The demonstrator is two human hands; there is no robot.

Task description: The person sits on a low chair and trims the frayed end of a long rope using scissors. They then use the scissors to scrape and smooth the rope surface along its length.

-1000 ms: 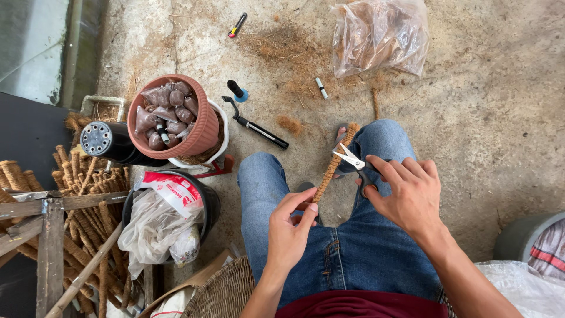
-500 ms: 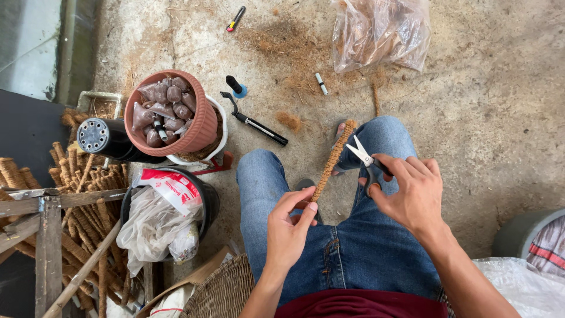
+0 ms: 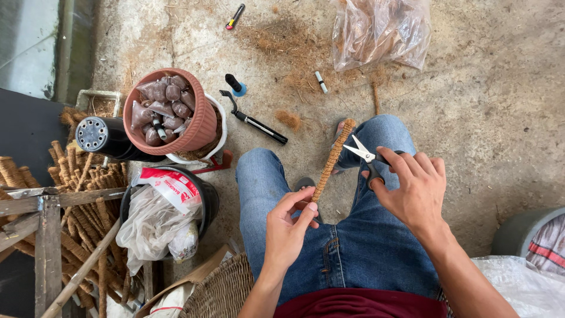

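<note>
My left hand point(image 3: 289, 227) pinches the near end of a thin stick wrapped in brown coir rope point(image 3: 331, 161), which slants up and away over my knees. My right hand point(image 3: 412, 189) holds a pair of black-handled scissors point(image 3: 366, 159) with the blades apart, their tips just right of the stick's upper part and not touching it. Both hands are above my blue-jeaned legs.
A terracotta pot point(image 3: 172, 112) of small filled bags sits left, beside a black perforated tube point(image 3: 106, 139) and a pile of coir sticks point(image 3: 82, 194). A black bucket with plastic bags point(image 3: 165, 212), a woven basket point(image 3: 226, 288), a black lighter tool point(image 3: 256, 125) and a clear bag of fibre point(image 3: 379, 32) lie around.
The scissors have drawn back to the right, off the stick, with the blades still apart. My left hand and the stick have stayed nearly still.
</note>
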